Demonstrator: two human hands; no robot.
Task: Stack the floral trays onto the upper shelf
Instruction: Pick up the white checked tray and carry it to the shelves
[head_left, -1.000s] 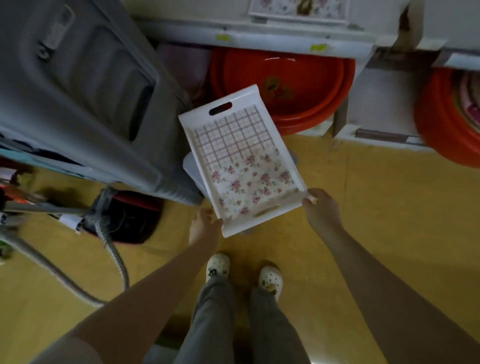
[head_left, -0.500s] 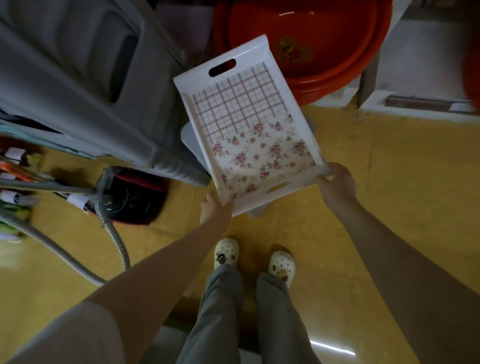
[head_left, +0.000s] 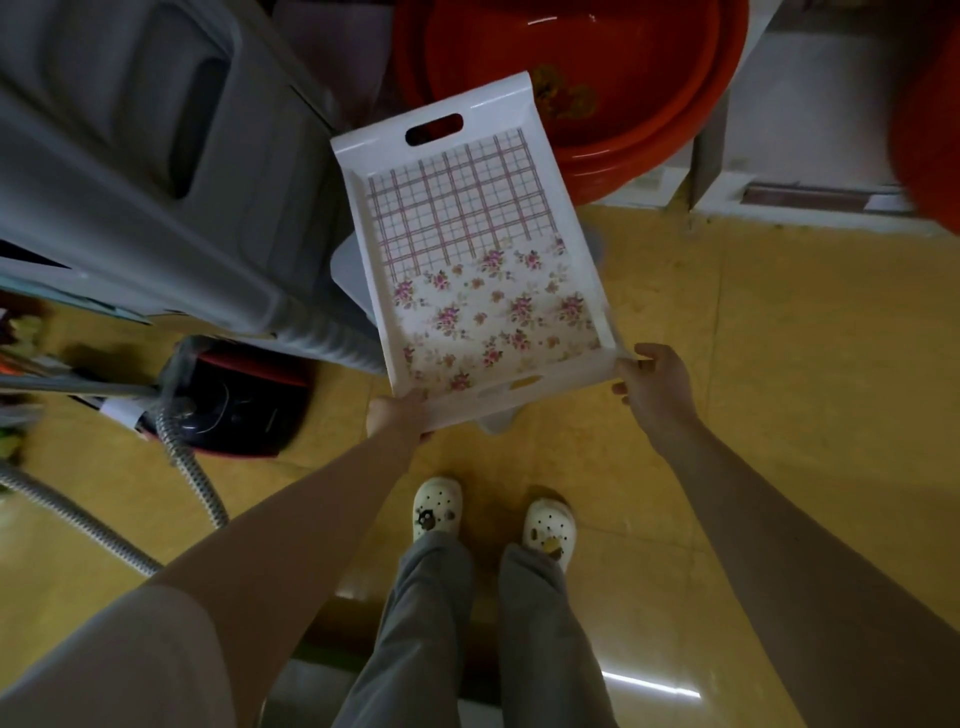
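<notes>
In the head view, a white floral tray, checked on its far half and printed with pink roses on its near half, is held in the air above the yellow floor, with a handle slot cut in each short end. The left hand is clenched on the tray's near-left corner, and the right hand grasps its near-right corner, fingers curled over the rim. The tray's far end reaches toward a large red basin standing at the top of the frame. Just beneath the tray another white tray peeks out at its left edge. A big grey plastic bin stands to the left, touching or nearly touching the tray's left side. Beyond it lies a dark vacuum cleaner with its ribbed hose. The person's white clogs stand below.
</notes>
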